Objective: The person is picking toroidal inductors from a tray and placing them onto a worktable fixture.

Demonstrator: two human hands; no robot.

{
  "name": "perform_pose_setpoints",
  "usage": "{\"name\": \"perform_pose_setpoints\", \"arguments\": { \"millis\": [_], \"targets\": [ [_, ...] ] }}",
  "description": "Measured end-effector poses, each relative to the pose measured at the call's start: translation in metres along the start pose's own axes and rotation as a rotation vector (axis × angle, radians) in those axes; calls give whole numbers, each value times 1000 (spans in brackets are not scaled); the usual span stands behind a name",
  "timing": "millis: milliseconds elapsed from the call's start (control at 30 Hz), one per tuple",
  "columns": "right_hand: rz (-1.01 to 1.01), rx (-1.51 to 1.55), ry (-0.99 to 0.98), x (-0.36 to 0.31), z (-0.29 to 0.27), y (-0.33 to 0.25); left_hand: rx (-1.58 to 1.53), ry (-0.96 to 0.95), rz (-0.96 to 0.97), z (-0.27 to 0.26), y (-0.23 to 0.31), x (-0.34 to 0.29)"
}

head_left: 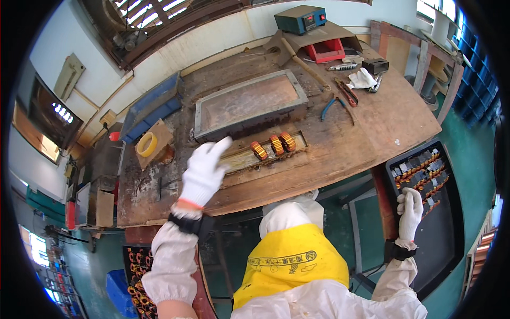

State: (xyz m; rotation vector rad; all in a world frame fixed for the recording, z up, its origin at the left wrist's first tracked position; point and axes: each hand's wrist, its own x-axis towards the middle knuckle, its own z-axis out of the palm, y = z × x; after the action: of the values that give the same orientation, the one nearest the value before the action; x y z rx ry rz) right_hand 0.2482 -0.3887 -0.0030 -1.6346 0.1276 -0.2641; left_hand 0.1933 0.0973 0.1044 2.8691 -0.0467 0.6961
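My left hand (204,169), in a white knit glove, is over the front left of the wooden bench, slightly blurred. Its fingers are apart and nothing shows in them. Just right of it, a shallow wooden trough (239,161) holds three copper-wound ring coils (275,144) standing side by side at its right end. Down at the right, my gloved right hand (410,213) reaches into a black tray (438,239), fingers curled at the lower end of several rows of coils (425,173) with dark blocks on them. What those fingers grip is hidden.
Behind the trough sits a metal-framed rectangular box (249,103). A blue bin (154,109) and yellow tape roll (146,144) are left. Pliers (346,92), blue-handled cutters (330,108), a red bin (325,51) and a teal box (300,20) lie rightward. More coils (139,282) fill a tray lower left.
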Motion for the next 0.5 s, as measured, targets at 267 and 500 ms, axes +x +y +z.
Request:
{"name": "perform_pose_setpoints", "arguments": {
  "millis": [267, 500],
  "targets": [
    [-17, 9, 35, 0, -1, 2, 289, -144, -659, -103, -114, -188],
    [-47, -59, 41, 3, -3, 7, 291, -930, -1086, -105, -152, -352]
  ]
}}
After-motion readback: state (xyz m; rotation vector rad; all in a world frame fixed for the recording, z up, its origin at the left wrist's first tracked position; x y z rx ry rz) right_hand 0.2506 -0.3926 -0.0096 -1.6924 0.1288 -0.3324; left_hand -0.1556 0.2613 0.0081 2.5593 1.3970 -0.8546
